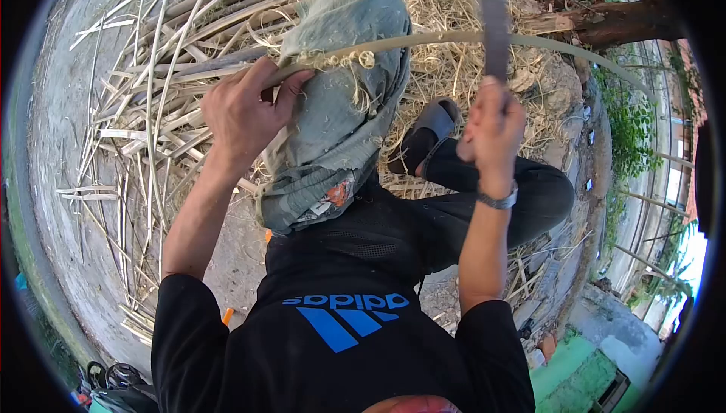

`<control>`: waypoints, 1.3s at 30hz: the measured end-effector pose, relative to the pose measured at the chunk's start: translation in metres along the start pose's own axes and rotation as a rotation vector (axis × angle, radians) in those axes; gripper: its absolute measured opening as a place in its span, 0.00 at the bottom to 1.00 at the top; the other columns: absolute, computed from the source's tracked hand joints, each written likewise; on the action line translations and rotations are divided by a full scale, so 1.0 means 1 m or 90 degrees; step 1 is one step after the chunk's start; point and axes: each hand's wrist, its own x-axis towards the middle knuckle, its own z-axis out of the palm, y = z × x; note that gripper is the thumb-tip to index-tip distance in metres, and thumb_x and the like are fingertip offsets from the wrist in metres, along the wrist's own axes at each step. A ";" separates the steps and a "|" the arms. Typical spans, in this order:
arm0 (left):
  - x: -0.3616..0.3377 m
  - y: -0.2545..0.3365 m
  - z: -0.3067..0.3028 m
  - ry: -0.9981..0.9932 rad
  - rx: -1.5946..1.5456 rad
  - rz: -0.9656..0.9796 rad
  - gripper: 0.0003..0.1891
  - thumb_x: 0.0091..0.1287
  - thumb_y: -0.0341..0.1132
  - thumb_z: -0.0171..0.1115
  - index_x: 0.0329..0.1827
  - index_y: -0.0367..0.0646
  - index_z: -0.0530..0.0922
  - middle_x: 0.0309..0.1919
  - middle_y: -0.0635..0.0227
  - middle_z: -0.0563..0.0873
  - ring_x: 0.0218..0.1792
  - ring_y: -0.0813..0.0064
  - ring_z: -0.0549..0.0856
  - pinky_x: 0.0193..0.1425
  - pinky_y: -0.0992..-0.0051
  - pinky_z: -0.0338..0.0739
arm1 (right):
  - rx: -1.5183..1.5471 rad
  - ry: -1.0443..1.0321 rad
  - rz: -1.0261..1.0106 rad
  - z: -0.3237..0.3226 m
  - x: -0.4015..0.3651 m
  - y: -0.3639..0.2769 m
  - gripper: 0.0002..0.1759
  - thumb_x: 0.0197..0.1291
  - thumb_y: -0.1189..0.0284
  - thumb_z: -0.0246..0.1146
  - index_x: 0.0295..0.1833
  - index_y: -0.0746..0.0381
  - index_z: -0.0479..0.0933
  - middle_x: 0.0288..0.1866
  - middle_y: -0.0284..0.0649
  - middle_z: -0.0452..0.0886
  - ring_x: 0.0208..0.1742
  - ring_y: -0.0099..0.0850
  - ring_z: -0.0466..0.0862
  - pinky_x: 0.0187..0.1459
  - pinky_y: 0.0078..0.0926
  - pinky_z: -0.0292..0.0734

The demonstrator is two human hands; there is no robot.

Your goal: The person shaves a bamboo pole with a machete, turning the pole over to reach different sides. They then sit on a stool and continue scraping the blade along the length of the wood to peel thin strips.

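Note:
My left hand (246,107) is closed around the near end of a long bamboo strip (423,38), above my left leg. Curled shavings (366,58) cling to the strip just past my fingers. From there it runs across the grey-green cloth (333,122) draped over that leg and arches off to the right. In my right hand (495,125), fingers wrapped round its handle, is a long-bladed knife (494,23). The blade points away from me, smeared by motion, and overlaps the strip in this view. A watch (497,200) is on my right wrist.
Loose bamboo strips (159,122) lie heaped on the ground to the left. Pale shavings (446,72) cover the earth ahead. A sandalled foot (423,137) rests between my hands. At the upper right lies a log (628,18), near green plants (631,141).

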 end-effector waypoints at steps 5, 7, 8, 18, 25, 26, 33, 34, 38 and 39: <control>-0.005 0.010 0.004 0.039 -0.003 -0.020 0.22 0.62 0.56 0.78 0.25 0.50 0.81 0.10 0.74 0.77 0.12 0.69 0.78 0.19 0.68 0.68 | 0.074 0.021 0.023 0.017 0.007 0.012 0.28 0.77 0.55 0.62 0.23 0.57 0.69 0.16 0.28 0.71 0.15 0.18 0.69 0.17 0.25 0.64; -0.002 0.014 -0.001 -0.004 0.034 -0.030 0.23 0.63 0.57 0.77 0.24 0.50 0.80 0.10 0.73 0.77 0.12 0.67 0.78 0.19 0.67 0.69 | -0.122 -0.073 -0.316 0.054 -0.026 0.040 0.28 0.77 0.55 0.62 0.23 0.58 0.70 0.15 0.27 0.71 0.16 0.17 0.71 0.19 0.25 0.63; -0.002 0.015 -0.004 -0.022 0.031 -0.042 0.24 0.63 0.58 0.76 0.24 0.49 0.79 0.10 0.70 0.78 0.12 0.64 0.79 0.20 0.66 0.69 | -0.117 -0.063 -0.314 0.047 -0.029 0.041 0.28 0.77 0.55 0.62 0.23 0.58 0.70 0.15 0.27 0.71 0.16 0.17 0.71 0.19 0.25 0.63; 0.013 0.035 -0.017 -0.112 0.047 -0.120 0.21 0.64 0.55 0.76 0.28 0.46 0.82 0.15 0.61 0.82 0.19 0.56 0.84 0.26 0.61 0.74 | -0.076 -0.141 -0.113 0.049 -0.041 0.050 0.28 0.76 0.56 0.62 0.22 0.58 0.70 0.15 0.28 0.69 0.13 0.20 0.67 0.17 0.22 0.62; 0.018 -0.002 -0.034 -0.307 -0.395 -0.257 0.09 0.69 0.33 0.70 0.47 0.36 0.85 0.33 0.65 0.91 0.32 0.74 0.88 0.37 0.74 0.79 | 0.379 -0.167 0.067 0.011 -0.052 -0.031 0.22 0.74 0.57 0.67 0.33 0.62 0.74 0.18 0.28 0.74 0.15 0.15 0.72 0.17 0.20 0.71; 0.022 0.005 -0.037 -0.318 -0.523 -0.283 0.09 0.75 0.29 0.64 0.52 0.32 0.83 0.38 0.69 0.90 0.34 0.85 0.82 0.38 0.80 0.76 | 0.306 -0.102 -0.029 -0.001 -0.044 -0.043 0.19 0.74 0.61 0.68 0.34 0.63 0.75 0.19 0.28 0.76 0.15 0.16 0.74 0.18 0.21 0.74; 0.062 0.115 -0.003 -0.291 -0.776 -0.206 0.12 0.81 0.27 0.54 0.64 0.33 0.75 0.45 0.67 0.89 0.35 0.85 0.78 0.45 0.81 0.77 | 0.242 -0.004 -0.297 -0.038 0.011 -0.069 0.14 0.68 0.68 0.73 0.45 0.70 0.84 0.37 0.38 0.89 0.36 0.22 0.88 0.38 0.21 0.83; 0.061 0.137 0.009 -0.276 -0.814 -0.193 0.13 0.81 0.26 0.54 0.65 0.33 0.72 0.49 0.64 0.87 0.39 0.83 0.79 0.48 0.79 0.78 | 0.264 -0.030 -0.288 -0.039 0.017 -0.074 0.15 0.67 0.68 0.74 0.47 0.72 0.84 0.41 0.40 0.89 0.42 0.23 0.88 0.44 0.22 0.84; 0.068 0.190 0.054 -0.273 -0.763 -0.028 0.14 0.76 0.25 0.61 0.62 0.34 0.74 0.48 0.63 0.87 0.52 0.75 0.86 0.55 0.73 0.81 | 0.340 -0.108 -0.221 -0.034 0.038 -0.102 0.11 0.65 0.77 0.72 0.48 0.73 0.81 0.47 0.46 0.88 0.47 0.30 0.90 0.49 0.26 0.87; 0.079 0.197 0.058 -0.288 -0.703 0.005 0.14 0.74 0.28 0.65 0.60 0.34 0.77 0.46 0.62 0.88 0.49 0.75 0.88 0.53 0.72 0.82 | 0.347 -0.150 -0.176 -0.035 0.049 -0.109 0.08 0.66 0.81 0.70 0.48 0.72 0.80 0.49 0.45 0.87 0.47 0.31 0.90 0.51 0.27 0.88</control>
